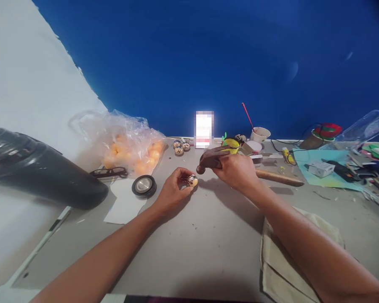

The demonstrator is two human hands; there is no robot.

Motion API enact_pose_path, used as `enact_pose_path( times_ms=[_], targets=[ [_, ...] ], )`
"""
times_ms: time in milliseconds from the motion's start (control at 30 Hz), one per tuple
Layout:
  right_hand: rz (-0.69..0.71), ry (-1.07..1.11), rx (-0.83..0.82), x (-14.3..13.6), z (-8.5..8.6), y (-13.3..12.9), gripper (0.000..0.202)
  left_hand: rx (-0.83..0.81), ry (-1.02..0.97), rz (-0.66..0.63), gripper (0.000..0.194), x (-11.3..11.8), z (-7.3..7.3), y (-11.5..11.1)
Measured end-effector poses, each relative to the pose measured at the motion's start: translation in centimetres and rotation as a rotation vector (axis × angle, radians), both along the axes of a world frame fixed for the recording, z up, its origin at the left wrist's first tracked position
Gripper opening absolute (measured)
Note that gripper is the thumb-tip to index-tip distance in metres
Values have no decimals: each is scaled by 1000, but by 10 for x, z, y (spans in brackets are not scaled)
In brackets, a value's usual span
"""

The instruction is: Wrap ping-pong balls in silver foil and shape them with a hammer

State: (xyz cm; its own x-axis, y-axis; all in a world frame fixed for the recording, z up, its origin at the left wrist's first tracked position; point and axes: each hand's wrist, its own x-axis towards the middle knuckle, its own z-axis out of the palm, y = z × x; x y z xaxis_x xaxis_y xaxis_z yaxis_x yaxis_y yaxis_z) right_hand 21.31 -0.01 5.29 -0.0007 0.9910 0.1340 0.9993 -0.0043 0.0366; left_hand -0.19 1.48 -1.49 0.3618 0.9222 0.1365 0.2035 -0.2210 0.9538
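My left hand [176, 185] pinches a small shiny metallic ball [192, 181] with a pale yellow patch on its side, low over the grey table. To the right, my right hand [238, 170] is closed around a claw hammer [279, 177] close to its head. The hammer's round striking face hangs slightly above and right of the ball, apart from it. Its wooden handle points out to the right. Farther back sits a cluster of similar shiny balls [179, 150].
Left are a clear plastic bag [129, 147] of orange balls, eyeglasses [110, 172], a round black lid [144, 186] and a large dark bottle [41, 168]. A paper cup [259, 134], a yellow glue bottle [288, 156] and a folded cloth [284, 256] are on the right.
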Motion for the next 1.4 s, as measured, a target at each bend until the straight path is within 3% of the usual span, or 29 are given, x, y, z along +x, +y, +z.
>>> enact_pose_path(
  times_ms=[200,367,500,767,867,1033,1233,1400],
  targets=[
    [34,48,-39,-3,-1,-1,34,-47,-35,11,52,0,0,-2],
    [-35,39,23,0,0,0,36,-46,-31,38,60,-2,1,-1],
    [7,71,-7,1,1,0,33,-95,-104,4,64,-3,-1,0],
    [-23,88,46,0,0,-1,35,-127,-174,-11,67,-2,-3,-1],
    [22,73,31,0,0,0,30,-132,-154,20,67,-2,-1,-1],
    [-49,68,103,2,3,0,36,-157,-203,75,63,0,4,-2],
    [46,59,43,-2,2,-4,31,-187,-214,61,67,0,1,-1],
    [-17,60,106,-4,5,-6,36,-224,-279,48,68,-3,0,3]
  ],
)
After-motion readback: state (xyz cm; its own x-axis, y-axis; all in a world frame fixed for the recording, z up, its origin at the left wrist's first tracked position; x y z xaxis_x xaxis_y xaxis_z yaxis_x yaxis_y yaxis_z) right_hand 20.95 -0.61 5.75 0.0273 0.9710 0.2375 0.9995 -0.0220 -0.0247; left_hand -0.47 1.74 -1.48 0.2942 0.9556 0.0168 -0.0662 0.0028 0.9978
